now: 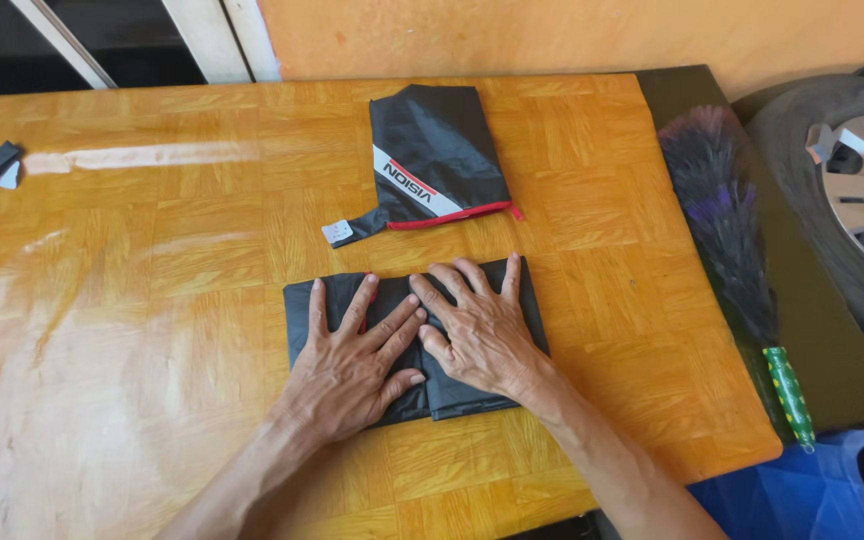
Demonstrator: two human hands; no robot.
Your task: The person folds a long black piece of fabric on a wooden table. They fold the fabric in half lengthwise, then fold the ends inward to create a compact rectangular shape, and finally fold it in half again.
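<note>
While both palms press flat, left hand (352, 365) and right hand (482, 335) lie open on the folded black fabric bundle (527, 300), just below the black red-trimmed pouch (432, 160) on the orange wooden counter (152, 250). Slick fabric; lifting could let the folds spring apart.

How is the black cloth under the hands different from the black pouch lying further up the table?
The folded cloth is a flat rectangle pressed under the left hand and right hand; the pouch lies untouched, apart from both. The pouch shows a white stripe, red edging and a small tag, while the cloth looks plain black with only a hint of red. The pouch tapers; the cloth is squared. Both are dark, thin fabric on the wooden table.
</note>
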